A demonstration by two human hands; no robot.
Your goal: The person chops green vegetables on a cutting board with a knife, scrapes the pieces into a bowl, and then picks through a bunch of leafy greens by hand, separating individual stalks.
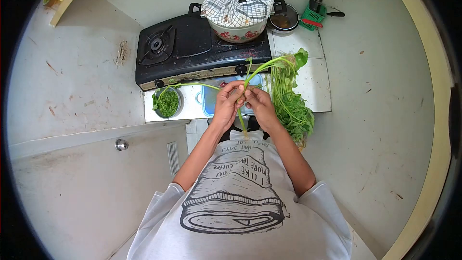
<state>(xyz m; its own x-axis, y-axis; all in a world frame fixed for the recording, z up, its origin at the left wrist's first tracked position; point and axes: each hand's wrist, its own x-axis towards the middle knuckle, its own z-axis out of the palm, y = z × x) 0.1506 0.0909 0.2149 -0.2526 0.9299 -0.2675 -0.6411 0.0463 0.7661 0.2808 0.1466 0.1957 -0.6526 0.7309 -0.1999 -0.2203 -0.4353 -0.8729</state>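
Note:
My left hand and my right hand meet in front of the counter, fingers pinched together on a leafy green stem. Its leafy top points up and right, while the lower end hangs below my hands toward my shirt. Another thin stem runs from my left hand toward a bowl of picked green leaves. Beneath my hands lies a blue-edged tray or board, partly covered. Right of my right hand is a large bunch of leafy greens.
Behind my hands stands a black two-burner stove. A floral pot wrapped in checked cloth sits on its right burner. A small saucepan and a green basket of utensils are at back right. Walls close in both sides.

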